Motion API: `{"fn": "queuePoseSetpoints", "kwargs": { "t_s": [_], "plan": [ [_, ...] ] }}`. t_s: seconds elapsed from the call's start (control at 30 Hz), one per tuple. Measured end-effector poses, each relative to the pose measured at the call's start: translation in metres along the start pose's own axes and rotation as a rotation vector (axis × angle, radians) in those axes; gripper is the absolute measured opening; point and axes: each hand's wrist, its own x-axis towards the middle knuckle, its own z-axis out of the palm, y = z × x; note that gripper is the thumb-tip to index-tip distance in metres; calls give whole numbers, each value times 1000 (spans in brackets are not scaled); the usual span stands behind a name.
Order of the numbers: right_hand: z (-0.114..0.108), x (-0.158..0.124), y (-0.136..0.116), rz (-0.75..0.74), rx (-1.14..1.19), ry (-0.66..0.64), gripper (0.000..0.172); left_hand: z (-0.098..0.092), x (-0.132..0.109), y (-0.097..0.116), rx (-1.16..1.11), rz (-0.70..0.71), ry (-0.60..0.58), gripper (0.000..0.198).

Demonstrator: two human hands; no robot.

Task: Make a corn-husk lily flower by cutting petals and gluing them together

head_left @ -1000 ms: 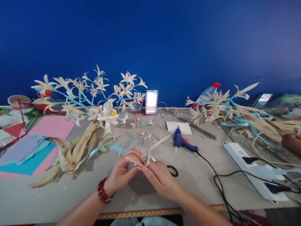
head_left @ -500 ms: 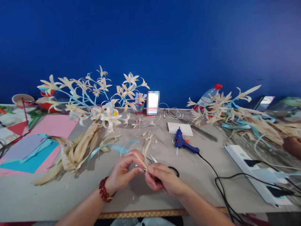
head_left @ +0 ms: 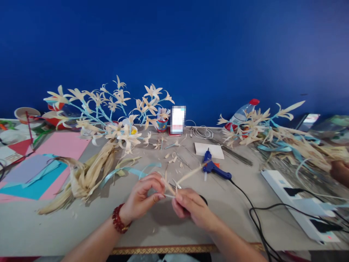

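My right hand (head_left: 192, 207) pinches the base of several narrow corn husk strips (head_left: 192, 174) that fan out above the fingers. My left hand (head_left: 145, 193), with a red bead bracelet at the wrist, has thumb and forefinger closed on the end of a thin pale strip (head_left: 169, 196). That strip runs across to the right fingertips. Scissors (head_left: 178, 186) lie on the table behind the hands, mostly hidden by the right one. Husk scraps (head_left: 173, 157) are scattered beyond. A blue glue gun (head_left: 215, 169) lies to the right.
Husk flowers on blue stems (head_left: 100, 112) stand back left, more flowers (head_left: 256, 122) back right. Dry husks (head_left: 89, 178) and coloured paper (head_left: 51, 185) lie left. At right are a power strip (head_left: 294, 203), cables and another person's hand (head_left: 339, 173). A phone (head_left: 177, 120) stands at the back.
My hands have drawn slightly apart, and the thin pale strip now stretches between them. One husk strip now points out to the right, towards the glue gun.
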Motion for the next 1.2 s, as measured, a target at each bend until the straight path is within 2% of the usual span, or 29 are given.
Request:
{"fn": "queuePoseSetpoints", "kwargs": {
  "t_s": [0.1,0.17,0.27,0.33,0.4,0.5,0.7,0.77,0.83,0.93,1.03,1.1,1.2],
  "plan": [
    [-2,-1,0,39,121,-10,50,-2,-2,-1,10,-26,-10,6],
    [-1,-1,-2,-5,10,23,50,-1,-3,1,23,-59,-35,5],
    [3,-1,-5,-78,-267,108,48,2,-3,5,70,-47,-60,19],
    [6,-1,-6,-87,-364,127,46,5,-2,7,121,0,-45,15],
    [7,1,-6,-76,-358,112,46,7,0,9,163,39,-29,5],
    [7,3,-6,-21,-164,27,50,7,2,9,148,46,-37,5],
    [0,4,1,208,512,-160,46,2,1,4,71,-27,-6,11],
    [-1,4,4,246,606,-200,46,1,0,3,59,-46,2,13],
    [-1,3,4,216,494,-149,48,2,0,2,38,-61,8,15],
    [2,2,0,51,15,26,49,4,0,3,2,-67,34,14],
    [6,1,-6,-36,-341,98,42,7,1,4,14,-32,49,11],
    [7,0,-8,-45,-405,99,42,8,2,5,34,-5,35,8],
    [6,0,-6,-36,-283,84,48,6,3,5,65,8,22,8]
  ]
}}
